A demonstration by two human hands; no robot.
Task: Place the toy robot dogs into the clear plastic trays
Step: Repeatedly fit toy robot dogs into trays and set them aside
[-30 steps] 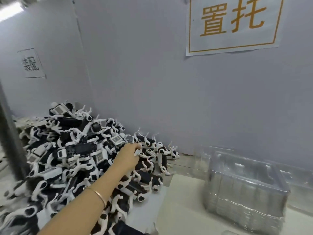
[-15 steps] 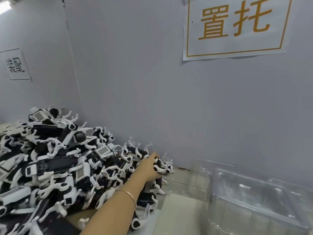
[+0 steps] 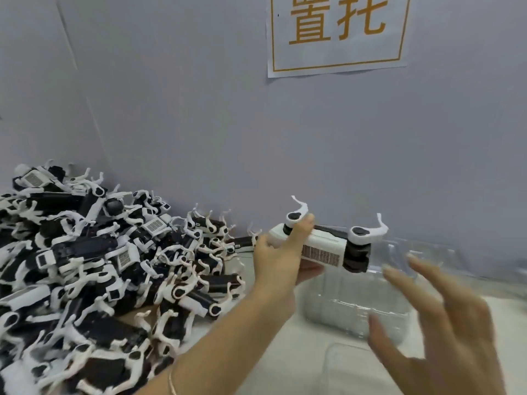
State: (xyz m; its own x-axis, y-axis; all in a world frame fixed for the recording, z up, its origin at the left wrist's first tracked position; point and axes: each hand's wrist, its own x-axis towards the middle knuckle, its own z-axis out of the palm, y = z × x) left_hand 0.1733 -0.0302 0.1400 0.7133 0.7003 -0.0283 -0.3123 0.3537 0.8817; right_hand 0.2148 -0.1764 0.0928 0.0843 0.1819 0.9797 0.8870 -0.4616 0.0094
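Head view: left hand (image 3: 274,260) grips a toy robot dog (image 3: 325,246) aloft; right hand (image 3: 450,332) spread.

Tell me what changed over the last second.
The left hand, which was reaching into the pile of toy robot dogs, now grips one toy robot dog and has lifted it rightward, toward the stack of clear plastic trays. The right hand has come into view, fingers spread, near that stack. The pile, the tray stack and the wall sign stayed put.
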